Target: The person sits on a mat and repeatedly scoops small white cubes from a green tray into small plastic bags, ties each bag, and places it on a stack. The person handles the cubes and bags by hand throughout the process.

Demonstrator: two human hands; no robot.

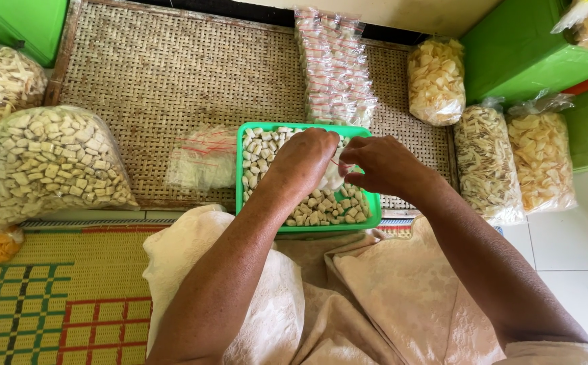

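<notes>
The step here looks like filling a small clear bag with snack pieces from the green tray. To do it well, I think the mouth of the bag should be kept wide and low over the tray, so any piece that slips falls back in — not onto the cloth on the lap. A few pieces at a time would be safer than a big scoop, and the red strip at the bag's top should stay clean so it can close.

The left hand is bent over the tray with its fingers curled down. It touches the bag, and it may hold some pieces, but the back of the hand hides the fingers, so I cannot tell how tight it is closed.

The right hand is nearly closed — its finger and thumb pinch the top edge of the bag, close to the left hand.

The bag sits between the 2 hands, right above the tray. The tray rests on the woven mat, just in front of the lap.

Beside the tray lies a pile of empty bags. Behind it runs a row of small filled packs. 1 big bag of the same pieces lies far to the left, and more big bags of chips lie to the right.
</notes>
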